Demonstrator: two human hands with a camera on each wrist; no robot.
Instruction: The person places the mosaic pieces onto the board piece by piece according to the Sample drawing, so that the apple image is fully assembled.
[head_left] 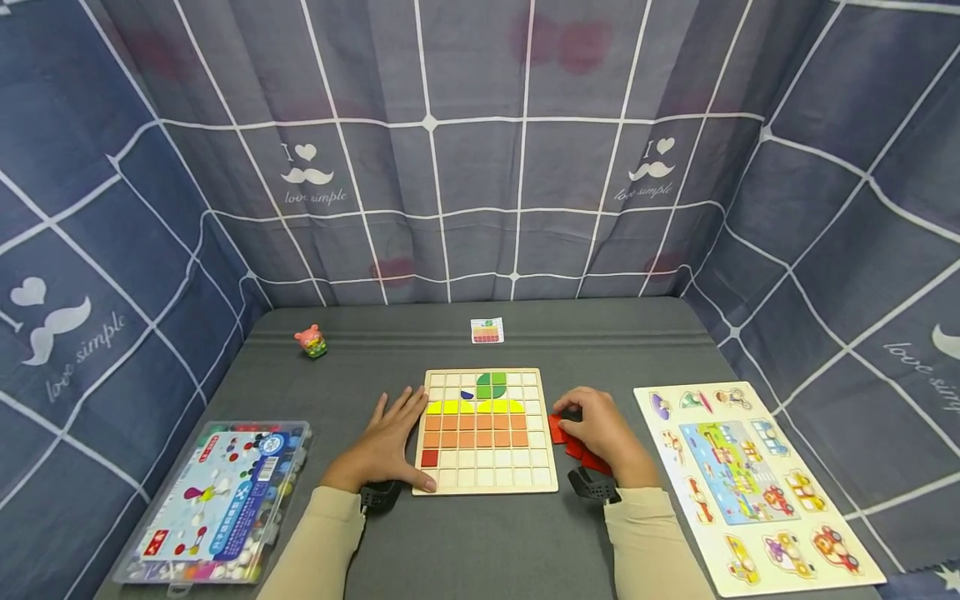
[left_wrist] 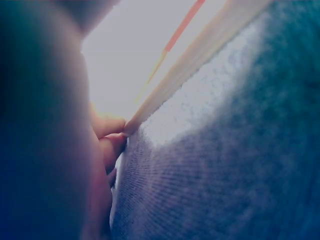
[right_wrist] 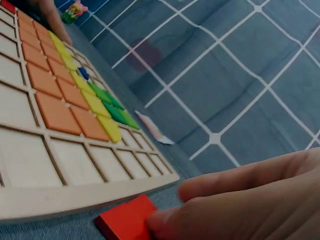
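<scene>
Where the grey desk [head_left: 480, 542] spreads out under checked blue curtains, the largest thing on it is the vehicle peg puzzle [head_left: 750, 479] along the right side, well apart from the clear plastic case [head_left: 213, 504] at the left, which is shut and packed with small coloured pieces under a printed sheet. Between them lies the wooden grid board [head_left: 486, 432], its square cells holding green pieces at the top, a yellow row, two orange rows and one red square in the lower left corner; the remaining cells are bare. The left hand [head_left: 386, 446] rests flat on the desk with fingers straight and relaxed, its fingertips touching the board's left edge. The right hand [head_left: 603, 433] sits just beside the board's right edge, fingers curled over a small pile of red tiles [head_left: 566, 433], a fingertip pinching one tile [right_wrist: 125, 219] against the desk. Farther back stand a pattern card [head_left: 487, 331] and a small pink pig toy [head_left: 311, 341].
</scene>
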